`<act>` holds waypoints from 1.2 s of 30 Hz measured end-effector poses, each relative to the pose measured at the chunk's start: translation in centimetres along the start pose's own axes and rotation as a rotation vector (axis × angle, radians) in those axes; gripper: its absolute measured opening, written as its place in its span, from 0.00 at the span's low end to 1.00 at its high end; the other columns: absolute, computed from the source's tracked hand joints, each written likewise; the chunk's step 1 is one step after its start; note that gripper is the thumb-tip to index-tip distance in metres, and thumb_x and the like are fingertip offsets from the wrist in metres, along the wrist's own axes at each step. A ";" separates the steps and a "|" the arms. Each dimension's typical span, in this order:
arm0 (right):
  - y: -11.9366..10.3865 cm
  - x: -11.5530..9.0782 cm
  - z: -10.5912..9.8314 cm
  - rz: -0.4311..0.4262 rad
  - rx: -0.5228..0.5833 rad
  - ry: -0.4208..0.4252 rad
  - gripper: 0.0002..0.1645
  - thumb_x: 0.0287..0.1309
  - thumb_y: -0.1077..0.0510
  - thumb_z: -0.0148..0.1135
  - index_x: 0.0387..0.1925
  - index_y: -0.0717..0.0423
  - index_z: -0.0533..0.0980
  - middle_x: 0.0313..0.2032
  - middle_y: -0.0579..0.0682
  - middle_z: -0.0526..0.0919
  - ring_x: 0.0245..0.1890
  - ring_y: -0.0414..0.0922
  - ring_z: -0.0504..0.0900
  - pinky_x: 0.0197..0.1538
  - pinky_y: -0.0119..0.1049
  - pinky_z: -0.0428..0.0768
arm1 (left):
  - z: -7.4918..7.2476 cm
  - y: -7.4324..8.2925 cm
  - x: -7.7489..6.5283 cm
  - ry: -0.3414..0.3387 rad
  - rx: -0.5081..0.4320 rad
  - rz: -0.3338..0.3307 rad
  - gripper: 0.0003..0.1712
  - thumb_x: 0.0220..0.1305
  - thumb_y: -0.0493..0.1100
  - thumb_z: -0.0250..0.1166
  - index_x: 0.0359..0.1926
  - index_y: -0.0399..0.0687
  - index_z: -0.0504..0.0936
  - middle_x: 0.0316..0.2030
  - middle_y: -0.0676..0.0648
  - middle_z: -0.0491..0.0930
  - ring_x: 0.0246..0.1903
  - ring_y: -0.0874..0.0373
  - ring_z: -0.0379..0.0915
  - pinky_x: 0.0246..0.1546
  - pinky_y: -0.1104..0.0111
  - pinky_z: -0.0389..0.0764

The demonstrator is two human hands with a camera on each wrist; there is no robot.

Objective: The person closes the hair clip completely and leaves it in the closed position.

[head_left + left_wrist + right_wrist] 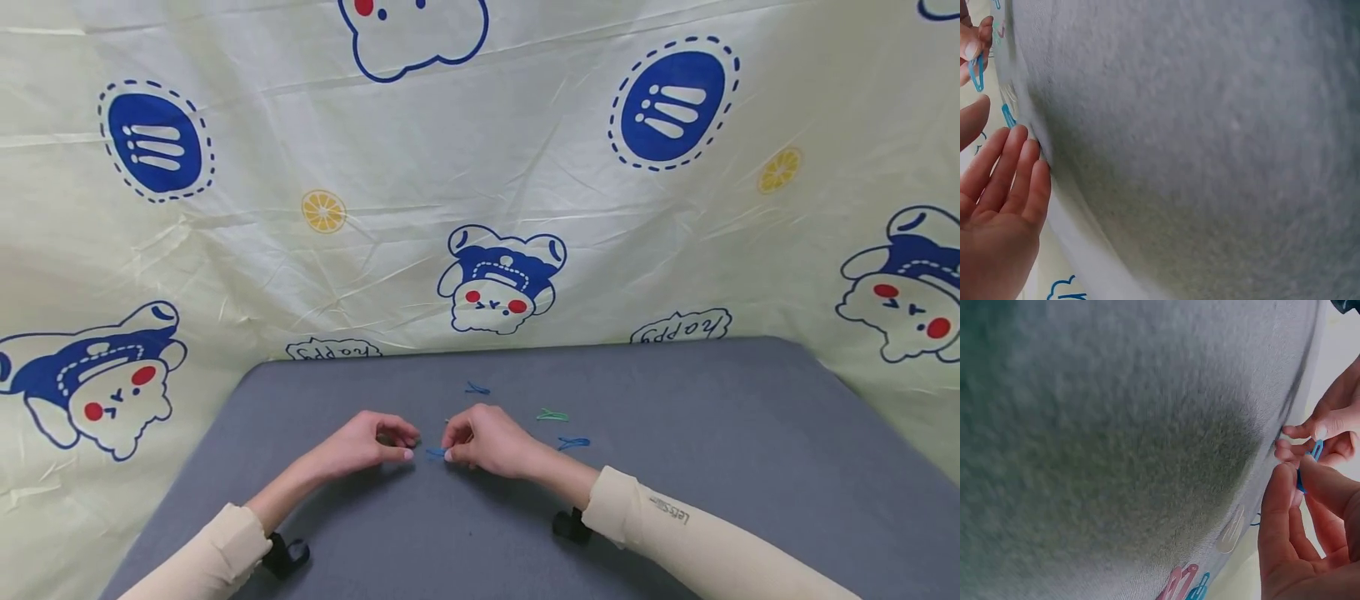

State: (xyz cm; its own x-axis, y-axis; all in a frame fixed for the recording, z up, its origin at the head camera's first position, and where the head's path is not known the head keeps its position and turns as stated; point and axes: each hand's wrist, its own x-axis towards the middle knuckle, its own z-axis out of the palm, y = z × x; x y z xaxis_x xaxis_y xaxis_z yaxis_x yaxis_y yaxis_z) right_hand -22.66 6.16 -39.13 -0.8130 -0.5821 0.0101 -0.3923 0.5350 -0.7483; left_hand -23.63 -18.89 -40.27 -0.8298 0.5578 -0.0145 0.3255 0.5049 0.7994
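Head view: at the centre of the frame, just below the middle, the right hand pinches a blue hair clip between thumb and fingers, one end of the clip pointing left. Just left of it, the left hand is relaxed, fingers loosely bent, thumb and fingertips parted and facing the clip with a small gap. Both hands are low over a grey table. Above the right hand lies a far blue clip; to its upper right are a green clip and, lower, a second blue clip. In the left wrist view, the left hand's fingers are nearly straight at the lower left, and the held clip hangs from the right hand at the upper left. The right wrist view shows the pinch at the right edge, with a cream clip and a pink clip on the cloth along the bottom. Behind the table, a pale curtain printed with cartoon figures fills the upper frame.
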 end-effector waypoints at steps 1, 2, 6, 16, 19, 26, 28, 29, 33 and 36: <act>-0.1 -0.2 0.0 0.003 0.014 0.005 0.05 0.60 0.62 0.68 0.30 0.50 0.82 0.23 0.42 0.80 0.22 0.40 0.77 0.28 0.34 0.77 | 0.1 0.1 -0.1 0.003 -0.002 0.003 0.19 0.61 0.41 0.70 0.50 0.36 0.83 0.43 0.44 0.84 0.41 0.54 0.78 0.33 0.68 0.77; -0.1 -0.3 -0.1 0.004 0.029 0.010 0.04 0.60 0.62 0.68 0.30 0.50 0.82 0.24 0.43 0.80 0.22 0.40 0.78 0.28 0.34 0.78 | 0.1 0.3 -0.2 0.008 -0.005 0.008 0.19 0.61 0.41 0.70 0.50 0.36 0.83 0.44 0.43 0.84 0.42 0.53 0.78 0.33 0.67 0.78; -0.4 -1.1 -0.3 0.002 0.056 0.030 0.01 0.60 0.61 0.68 0.33 0.54 0.83 0.24 0.44 0.80 0.22 0.41 0.77 0.29 0.35 0.78 | 0.4 1.0 -0.5 0.046 0.013 0.046 0.20 0.61 0.40 0.69 0.51 0.34 0.81 0.45 0.42 0.83 0.44 0.50 0.79 0.41 0.62 0.80; -0.5 -3.0 -1.3 0.008 0.091 0.106 0.03 0.62 0.60 0.66 0.37 0.51 0.84 0.26 0.45 0.80 0.23 0.42 0.78 0.29 0.36 0.79 | 1.7 2.9 -0.8 0.129 0.016 0.083 0.19 0.61 0.37 0.69 0.52 0.34 0.81 0.43 0.42 0.84 0.45 0.48 0.79 0.50 0.50 0.76; -0.5 -3.5 -1.5 0.007 0.109 0.151 0.04 0.62 0.60 0.66 0.38 0.50 0.84 0.28 0.48 0.81 0.24 0.42 0.78 0.30 0.36 0.80 | 2.0 3.3 -0.9 0.149 0.002 0.079 0.18 0.61 0.37 0.69 0.52 0.35 0.81 0.43 0.41 0.84 0.45 0.47 0.79 0.50 0.51 0.76; -0.6 -5.1 -1.7 0.016 0.115 0.238 0.06 0.65 0.60 0.63 0.41 0.46 0.82 0.25 0.47 0.78 0.24 0.42 0.77 0.27 0.36 0.74 | 2.8 3.9 -1.2 0.197 0.010 0.070 0.20 0.61 0.38 0.69 0.54 0.37 0.80 0.44 0.43 0.83 0.45 0.46 0.79 0.50 0.53 0.76; -0.7 -5.5 -1.7 0.023 0.124 0.251 0.06 0.66 0.59 0.62 0.41 0.45 0.82 0.26 0.46 0.77 0.24 0.42 0.77 0.27 0.36 0.73 | 3.1 4.2 -1.3 0.209 0.015 0.064 0.20 0.61 0.38 0.69 0.55 0.38 0.80 0.46 0.43 0.83 0.46 0.46 0.79 0.50 0.52 0.76; -0.7 -5.8 -1.7 0.026 0.130 0.258 0.06 0.66 0.59 0.63 0.41 0.45 0.82 0.26 0.47 0.77 0.24 0.43 0.77 0.27 0.36 0.73 | 3.2 4.3 -1.3 0.214 0.020 0.062 0.21 0.61 0.38 0.69 0.55 0.38 0.80 0.46 0.43 0.83 0.46 0.47 0.79 0.50 0.51 0.76; -1.0 -6.6 -1.7 0.032 0.159 0.298 0.06 0.65 0.58 0.63 0.41 0.43 0.82 0.28 0.49 0.77 0.24 0.43 0.76 0.28 0.36 0.74 | 3.7 4.8 -1.3 0.227 0.035 0.050 0.21 0.62 0.39 0.69 0.56 0.39 0.80 0.46 0.47 0.82 0.48 0.52 0.78 0.51 0.51 0.76; -1.2 -7.1 -1.5 0.032 0.176 0.331 0.06 0.64 0.58 0.64 0.41 0.43 0.83 0.29 0.48 0.77 0.24 0.43 0.76 0.29 0.36 0.75 | 4.1 5.1 -1.4 0.238 0.029 0.054 0.21 0.62 0.42 0.69 0.55 0.42 0.81 0.45 0.50 0.82 0.48 0.54 0.77 0.51 0.50 0.75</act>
State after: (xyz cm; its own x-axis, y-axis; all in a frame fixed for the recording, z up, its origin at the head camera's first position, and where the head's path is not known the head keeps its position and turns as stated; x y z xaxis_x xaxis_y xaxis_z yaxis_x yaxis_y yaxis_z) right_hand -17.01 10.55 -37.28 -0.9300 -0.3218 0.1777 -0.3083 0.4195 -0.8538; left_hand -18.96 -14.32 -38.62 -0.8930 0.4156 0.1727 0.3825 0.4987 0.7778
